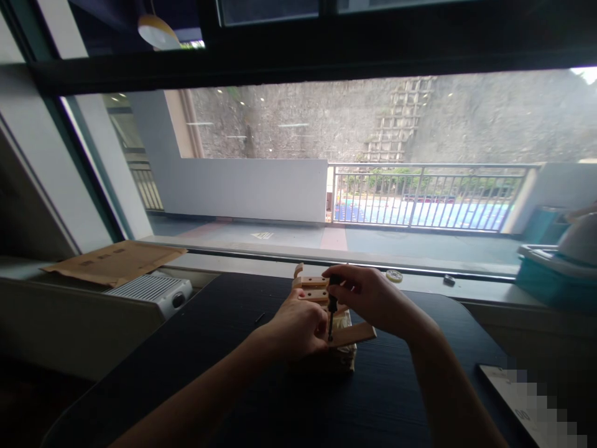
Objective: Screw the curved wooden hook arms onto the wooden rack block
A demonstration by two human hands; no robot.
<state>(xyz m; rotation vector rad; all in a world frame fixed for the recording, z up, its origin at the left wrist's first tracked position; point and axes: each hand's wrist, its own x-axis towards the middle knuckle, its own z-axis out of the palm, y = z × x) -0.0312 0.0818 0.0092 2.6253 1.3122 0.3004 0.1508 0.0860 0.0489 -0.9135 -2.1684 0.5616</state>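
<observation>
A screwdriver [333, 305] with a dark handle is upright in my right hand [364, 292], whose fingers are closed round the handle top. Its tip meets a wooden slat [354, 335] that slants out to the right. My left hand [301, 323] is closed on the near left part of the wooden piece, its fingertips beside the screwdriver tip. Behind lie wooden slats with dark holes [313, 294] and a curved wooden end [298, 272]. Beneath them sits a block in shiny, tan wrapping [347, 354]. My left hand hides part of the wooden piece.
The dark table [224, 361] carries a small thin dark item [260, 317] at left. A tape roll [394, 275] and a small dark object [449, 280] lie by the window. Brown paper [116, 258] rests over a white slatted unit [152, 291]. A teal bin [555, 274] stands right.
</observation>
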